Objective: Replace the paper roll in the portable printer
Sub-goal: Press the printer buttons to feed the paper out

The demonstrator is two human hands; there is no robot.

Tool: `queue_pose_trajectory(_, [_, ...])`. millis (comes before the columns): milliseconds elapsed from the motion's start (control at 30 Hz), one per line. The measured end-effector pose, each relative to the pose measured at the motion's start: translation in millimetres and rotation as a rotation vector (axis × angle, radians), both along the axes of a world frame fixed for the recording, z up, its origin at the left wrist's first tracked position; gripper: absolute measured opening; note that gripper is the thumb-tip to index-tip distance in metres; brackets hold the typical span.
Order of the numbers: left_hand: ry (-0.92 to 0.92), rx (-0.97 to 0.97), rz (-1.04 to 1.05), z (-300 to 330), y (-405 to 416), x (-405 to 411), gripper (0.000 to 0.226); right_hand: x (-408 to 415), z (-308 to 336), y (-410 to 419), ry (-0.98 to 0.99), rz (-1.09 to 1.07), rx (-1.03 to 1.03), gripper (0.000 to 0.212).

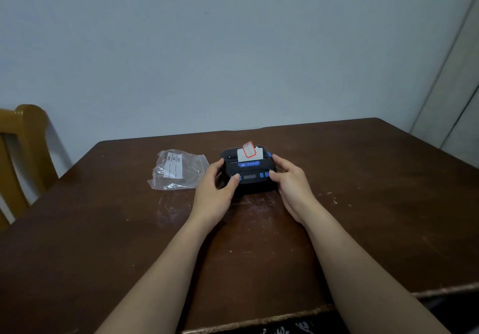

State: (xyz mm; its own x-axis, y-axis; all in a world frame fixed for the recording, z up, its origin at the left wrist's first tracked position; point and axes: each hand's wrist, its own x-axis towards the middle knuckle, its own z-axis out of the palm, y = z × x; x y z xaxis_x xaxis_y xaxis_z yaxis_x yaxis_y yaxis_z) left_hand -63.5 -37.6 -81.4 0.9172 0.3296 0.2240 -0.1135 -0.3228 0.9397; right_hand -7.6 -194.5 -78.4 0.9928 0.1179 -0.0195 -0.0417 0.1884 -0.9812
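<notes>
A person's left hand point(216, 186) and right hand point(290, 178) grip a black portable printer point(248, 171) from both sides at frame centre on a dark wooden table point(363, 204), label paper point(248, 150) protruding; a clear plastic bag point(178, 169) lies just left.

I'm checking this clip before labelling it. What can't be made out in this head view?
- Paper roll inside the black portable printer with blue buttons: hidden by its closed cover; only a red-bordered label strip sticks out.
- Printer's sides: covered by the left hand and right hand.
- Clear plastic zip bag: contents unclear; its markings too small to read.
- Printer's display and logo: too small and blurred.
</notes>
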Motion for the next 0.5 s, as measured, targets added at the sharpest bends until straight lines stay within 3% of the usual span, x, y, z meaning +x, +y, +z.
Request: queue_pose_trajectory(500, [0.007, -0.012, 0.015, -2.0, 0.7, 1.2, 0.051, -0.3, 0.2, 1.0, -0.006, -0.013, -0.001, 0.056])
